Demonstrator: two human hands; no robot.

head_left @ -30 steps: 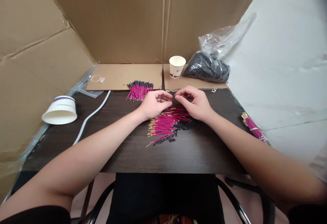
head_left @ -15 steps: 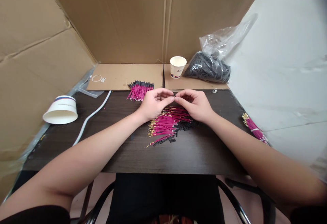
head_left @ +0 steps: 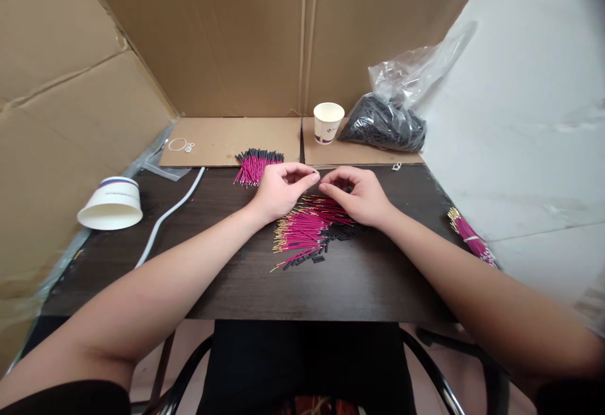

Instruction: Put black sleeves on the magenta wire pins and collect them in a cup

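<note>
My left hand (head_left: 283,191) is closed in a pinch above the near wires, its thumb and forefinger pressed together. Facing it, my right hand (head_left: 357,194) pinches too, its fingertips just short of the left ones. Whatever sits in either pinch is too small to make out. Below both hands lies a pile of magenta wires (head_left: 302,229) with gold-coloured tips. Short black sleeves (head_left: 338,233) are scattered at its right side, with several more in front. Behind my left hand is a second bunch of magenta wires (head_left: 258,166), these with black sleeves on their far ends.
A paper cup (head_left: 328,126) and a clear bag of black sleeves (head_left: 387,126) stand on cardboard at the back. Left are a tipped paper bowl (head_left: 112,205), a pale cable (head_left: 165,219) and white rings (head_left: 179,145). A tied wire bundle (head_left: 470,236) lies far right.
My fingertips have drawn slightly apart and shifted a little to the left. A small dark bit seen between them before no longer shows.
</note>
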